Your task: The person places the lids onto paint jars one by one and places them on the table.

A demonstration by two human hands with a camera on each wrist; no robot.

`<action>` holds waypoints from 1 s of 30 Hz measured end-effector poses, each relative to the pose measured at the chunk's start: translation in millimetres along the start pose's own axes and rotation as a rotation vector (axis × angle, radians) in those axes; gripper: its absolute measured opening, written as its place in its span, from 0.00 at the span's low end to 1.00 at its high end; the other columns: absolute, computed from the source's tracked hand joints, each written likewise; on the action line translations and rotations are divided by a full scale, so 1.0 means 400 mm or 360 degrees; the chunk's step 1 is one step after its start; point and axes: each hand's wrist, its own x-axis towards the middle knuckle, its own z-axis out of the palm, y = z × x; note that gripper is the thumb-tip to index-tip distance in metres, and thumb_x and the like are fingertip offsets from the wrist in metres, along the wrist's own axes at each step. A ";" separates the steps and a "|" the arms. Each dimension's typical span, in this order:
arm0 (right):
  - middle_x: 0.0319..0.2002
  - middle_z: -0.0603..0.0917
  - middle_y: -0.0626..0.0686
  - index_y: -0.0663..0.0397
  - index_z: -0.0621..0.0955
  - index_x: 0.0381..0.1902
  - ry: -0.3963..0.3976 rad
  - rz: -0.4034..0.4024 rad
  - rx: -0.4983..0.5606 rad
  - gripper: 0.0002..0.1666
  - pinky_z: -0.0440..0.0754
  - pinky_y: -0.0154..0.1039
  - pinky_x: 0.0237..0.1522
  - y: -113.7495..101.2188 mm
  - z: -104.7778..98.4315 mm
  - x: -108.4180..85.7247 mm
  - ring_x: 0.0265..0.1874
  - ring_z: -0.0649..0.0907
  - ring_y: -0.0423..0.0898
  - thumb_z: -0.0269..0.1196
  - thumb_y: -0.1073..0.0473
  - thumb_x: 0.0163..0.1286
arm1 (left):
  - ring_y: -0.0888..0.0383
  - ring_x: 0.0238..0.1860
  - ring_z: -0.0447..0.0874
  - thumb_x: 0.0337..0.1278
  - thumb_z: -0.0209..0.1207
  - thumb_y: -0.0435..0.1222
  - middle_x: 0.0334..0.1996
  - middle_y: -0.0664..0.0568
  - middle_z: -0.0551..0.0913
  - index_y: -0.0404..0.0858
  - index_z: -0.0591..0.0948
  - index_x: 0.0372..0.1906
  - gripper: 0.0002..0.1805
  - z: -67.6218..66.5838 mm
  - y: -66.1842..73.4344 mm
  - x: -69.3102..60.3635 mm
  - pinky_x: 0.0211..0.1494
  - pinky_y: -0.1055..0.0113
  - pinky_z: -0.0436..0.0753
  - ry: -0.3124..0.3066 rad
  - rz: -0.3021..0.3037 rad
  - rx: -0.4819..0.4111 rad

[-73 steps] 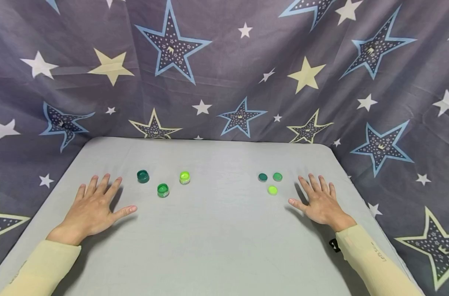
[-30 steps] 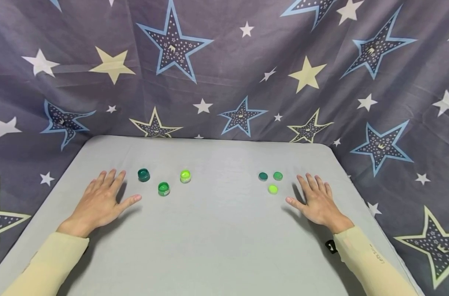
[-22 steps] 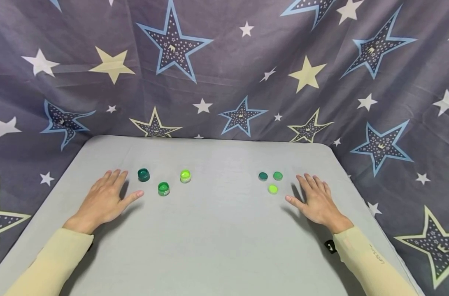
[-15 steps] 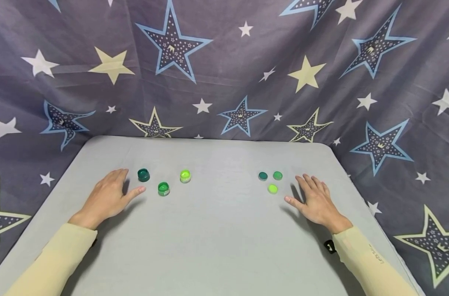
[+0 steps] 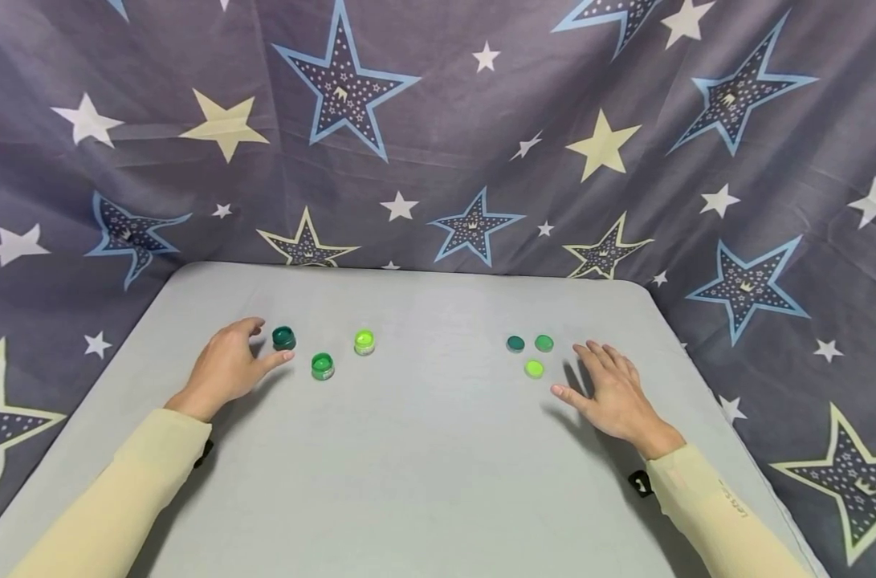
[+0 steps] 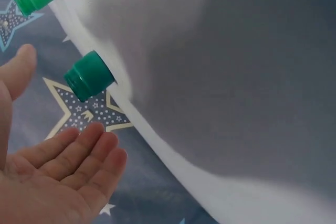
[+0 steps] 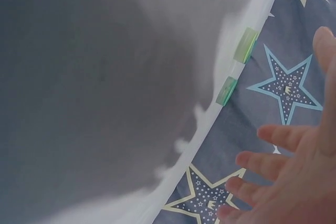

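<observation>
Three small open paint jars stand at the left of the table: a dark green jar [image 5: 283,338], a mid-green jar [image 5: 323,367] and a lime jar [image 5: 364,343]. My left hand [image 5: 226,365] is beside the dark green jar, thumb and fingers spread to either side of it; the left wrist view shows a gap between the fingers and the dark green jar [image 6: 90,74]. At the right lie three round lids: a dark teal lid [image 5: 515,343], a green lid [image 5: 543,343] and a lime lid [image 5: 535,368]. To their right, my right hand [image 5: 615,399] has its fingers extended, holding nothing.
A pale grey cloth covers the table [image 5: 438,466]. Behind it and along both sides hangs a dark curtain [image 5: 438,120] printed with stars. A small black object [image 5: 640,483] shows at the right sleeve's cuff.
My left hand has moved right and away from me, up to the dark green jar, and its fingers have bent somewhat. The right hand has shifted only slightly left. Jars and lids stay put.
</observation>
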 end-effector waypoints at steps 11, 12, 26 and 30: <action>0.74 0.64 0.70 0.61 0.66 0.75 0.0015 0.0009 0.0029 0.52 0.49 0.73 0.69 -0.014 0.004 -0.002 0.74 0.58 0.72 0.65 0.32 0.68 | 0.28 0.56 0.76 0.58 0.72 0.44 0.55 0.25 0.78 0.21 0.70 0.67 0.42 0.023 0.009 0.039 0.58 0.36 0.74 -0.0066 -0.0126 -0.0023; 0.74 0.64 0.70 0.61 0.66 0.75 0.0012 0.0011 0.0034 0.52 0.49 0.73 0.69 -0.015 0.004 -0.002 0.74 0.58 0.72 0.65 0.33 0.68 | 0.28 0.55 0.77 0.58 0.72 0.45 0.54 0.25 0.79 0.21 0.70 0.67 0.41 0.025 0.009 0.042 0.57 0.36 0.74 -0.0072 -0.0139 -0.0022; 0.74 0.64 0.69 0.60 0.67 0.75 0.0016 0.0020 0.0051 0.51 0.48 0.72 0.70 -0.022 0.006 0.000 0.74 0.58 0.71 0.66 0.33 0.67 | 0.28 0.54 0.77 0.57 0.72 0.42 0.54 0.25 0.78 0.23 0.72 0.65 0.38 0.032 0.022 0.072 0.55 0.37 0.76 -0.0165 -0.0201 0.0008; 0.75 0.64 0.68 0.60 0.67 0.75 0.0007 0.0014 0.0053 0.51 0.49 0.73 0.70 -0.024 0.010 0.001 0.75 0.58 0.71 0.65 0.32 0.67 | 0.25 0.57 0.74 0.57 0.73 0.41 0.57 0.22 0.75 0.23 0.71 0.65 0.38 0.034 0.023 0.076 0.57 0.36 0.75 -0.0215 -0.0244 0.0028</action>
